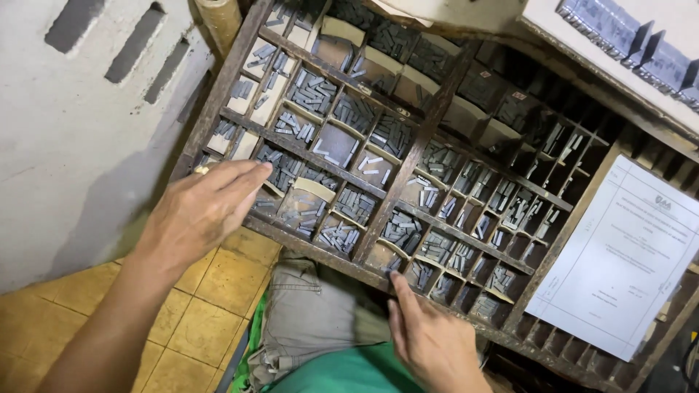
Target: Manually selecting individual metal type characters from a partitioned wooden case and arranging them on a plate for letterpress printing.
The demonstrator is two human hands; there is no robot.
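— Which way does the tray (419,149) run?

— Its long axis goes from upper left to lower right, tilted across the view, with the near rail low by the person's lap and the far side up under a shelf (626,73).

— What does it look like?

— Dark worn wood, split by slats into many small compartments, most holding heaps of grey metal type (313,91).

— And the hands?

— The left hand (207,207) lies flat over the tray's left corner, its grip spread, fingers together and holding nothing. The right hand (429,338) rests at the near rail, fingers loosely open, thumb pointing up at the rail, also holding nothing.

— Any room around it?

— A grey wall (73,145) stands close on the left, yellow floor tiles (196,320) below, and a printed sheet (622,255) covers the tray's right end.
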